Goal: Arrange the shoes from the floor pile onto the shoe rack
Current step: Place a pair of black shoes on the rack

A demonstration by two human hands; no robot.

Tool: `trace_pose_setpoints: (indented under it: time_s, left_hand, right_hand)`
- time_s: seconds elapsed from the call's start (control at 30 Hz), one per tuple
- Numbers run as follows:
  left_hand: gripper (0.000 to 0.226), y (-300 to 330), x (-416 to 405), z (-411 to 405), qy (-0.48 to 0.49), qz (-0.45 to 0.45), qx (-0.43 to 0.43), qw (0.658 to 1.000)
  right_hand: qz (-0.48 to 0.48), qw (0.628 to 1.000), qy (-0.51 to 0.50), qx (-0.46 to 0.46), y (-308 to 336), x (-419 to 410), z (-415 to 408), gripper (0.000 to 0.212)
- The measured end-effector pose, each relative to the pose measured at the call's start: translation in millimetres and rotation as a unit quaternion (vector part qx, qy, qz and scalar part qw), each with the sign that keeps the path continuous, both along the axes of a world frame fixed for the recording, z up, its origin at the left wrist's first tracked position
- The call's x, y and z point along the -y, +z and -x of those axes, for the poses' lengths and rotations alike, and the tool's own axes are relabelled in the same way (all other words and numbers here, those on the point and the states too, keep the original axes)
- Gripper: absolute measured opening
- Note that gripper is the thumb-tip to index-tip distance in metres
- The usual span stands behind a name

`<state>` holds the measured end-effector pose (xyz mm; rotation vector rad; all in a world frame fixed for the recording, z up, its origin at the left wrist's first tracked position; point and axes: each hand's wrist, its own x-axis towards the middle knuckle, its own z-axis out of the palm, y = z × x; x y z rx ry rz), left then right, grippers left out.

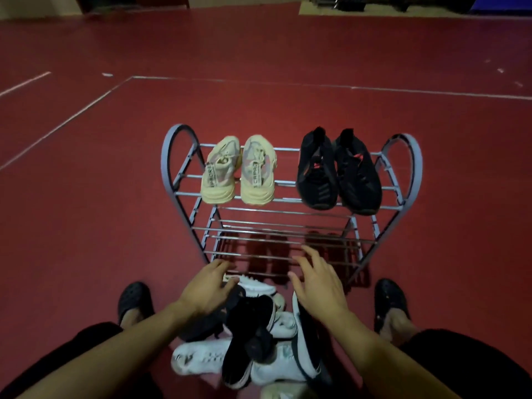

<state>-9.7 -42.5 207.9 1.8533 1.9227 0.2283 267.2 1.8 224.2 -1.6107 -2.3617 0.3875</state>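
A metal shoe rack (290, 223) with curved blue sides stands on the red floor. A cream pair of sneakers (240, 171) sits on the left of its top tier. A black pair with red accents (339, 174) sits on the right. The lower tiers hold nothing. In front of the rack lies a floor pile of black and white shoes (253, 335). My left hand (208, 286) hovers over the pile's left side with fingers relaxed, holding nothing. My right hand (315, 279) is spread above the pile's right side, near the rack's lowest bars, also holding nothing.
My feet in black clogs stand at the left (135, 300) and right (391, 300) of the pile. White lines mark the red floor (86, 197). Dark furniture stands far back at the top right.
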Motion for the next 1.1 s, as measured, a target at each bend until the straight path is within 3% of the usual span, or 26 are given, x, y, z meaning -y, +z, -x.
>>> trace_pose_setpoints:
  time_s: [0.27,0.47,0.67,0.8,0.87,0.97,1.1]
  left_hand:
    - [0.049,-75.6,10.5,42.2,0.037,0.112,0.015,0.993]
    - [0.059,-155.8,11.8,65.4,0.107,0.229,0.086,0.964]
    - [0.022,-190.5,19.7,55.8,0.148,0.302,0.163,0.927]
    - [0.011,-209.5,28.1,50.5,0.196,0.328,0.266,0.885]
    - [0.01,-209.6,31.6,39.1,0.263,0.336,0.35,0.834]
    - [0.03,-212.5,36.6,27.1,0.353,0.333,0.438,0.757]
    - [0.041,-220.9,47.2,28.3,0.391,0.307,0.484,0.721]
  right_hand:
    - [0.203,0.977,0.033,0.063,-105.2,7.3,31.4,0.054]
    - [0.323,0.946,0.013,0.031,-180.2,13.3,62.9,0.064]
    - [0.457,0.887,-0.047,-0.054,-237.8,18.1,102.4,0.06]
    - [0.438,0.89,-0.103,-0.071,-268.5,18.4,112.8,0.032]
    - [0.44,0.884,-0.118,-0.108,-273.1,20.7,116.3,0.022]
    - [0.463,0.857,-0.104,-0.203,-273.4,30.3,117.0,0.029]
    - [0.492,0.82,-0.084,-0.278,-265.9,35.8,108.0,0.032]
